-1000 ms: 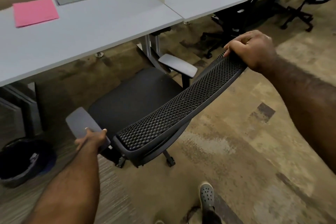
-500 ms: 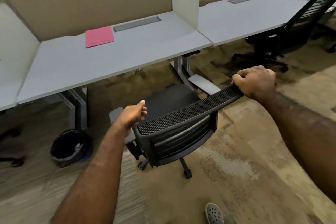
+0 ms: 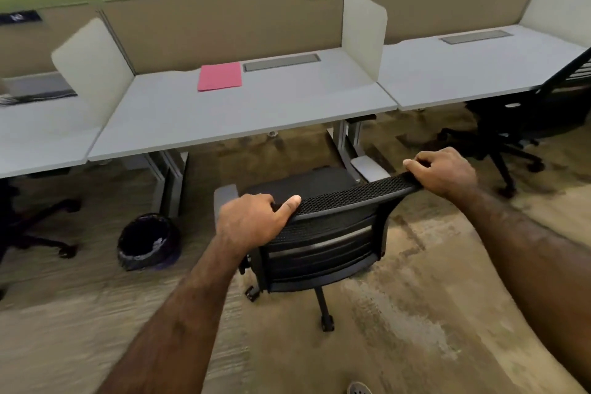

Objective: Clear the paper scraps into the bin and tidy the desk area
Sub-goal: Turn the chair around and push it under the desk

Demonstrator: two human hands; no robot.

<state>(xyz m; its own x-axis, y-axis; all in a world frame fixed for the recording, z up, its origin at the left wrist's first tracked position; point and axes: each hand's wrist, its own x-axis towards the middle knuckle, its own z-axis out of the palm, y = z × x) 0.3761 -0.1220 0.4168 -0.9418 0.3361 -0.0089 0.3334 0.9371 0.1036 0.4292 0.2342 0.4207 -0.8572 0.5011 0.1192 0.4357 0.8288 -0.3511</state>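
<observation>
A black mesh office chair (image 3: 323,233) stands on the carpet in front of the grey desk (image 3: 249,112), its back toward me. My left hand (image 3: 252,221) grips the left end of the backrest's top edge. My right hand (image 3: 444,169) grips the right end of that edge. A pink folder (image 3: 220,76) lies flat at the back of the desk. A black bin (image 3: 147,241) with a dark liner stands on the floor beside the desk's left leg; something pale shows inside it.
White side screens (image 3: 363,32) and a tan back panel bound the desk. A second black chair (image 3: 524,118) stands at the neighbouring desk on the right. Another chair's wheeled base (image 3: 35,230) shows at far left. My shoe (image 3: 359,389) is at the bottom edge.
My left hand left the chair's armrest and took hold of the backrest's top edge. The chair now stands squarer to the desk and my view has risen to show the whole desk.
</observation>
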